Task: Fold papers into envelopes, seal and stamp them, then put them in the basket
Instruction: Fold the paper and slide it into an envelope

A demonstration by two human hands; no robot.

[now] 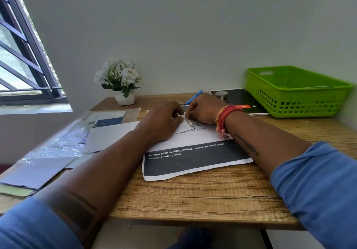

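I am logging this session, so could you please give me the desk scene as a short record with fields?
surface: wooden table
work item: printed paper with a dark band, lying flat
left hand: on the paper, fingers pinching at a folded edge
right hand: fingers curled, pinching the same fold
basket: green, far right on the table, a sheet edge showing inside
pen: blue, behind the hands
flower pot: white, far left by the wall
plastic sleeves: left of the paper

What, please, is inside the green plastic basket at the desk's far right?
Inside the green plastic basket, only a thin flat edge, perhaps paper, shows near the rim; the front wall hides the floor.
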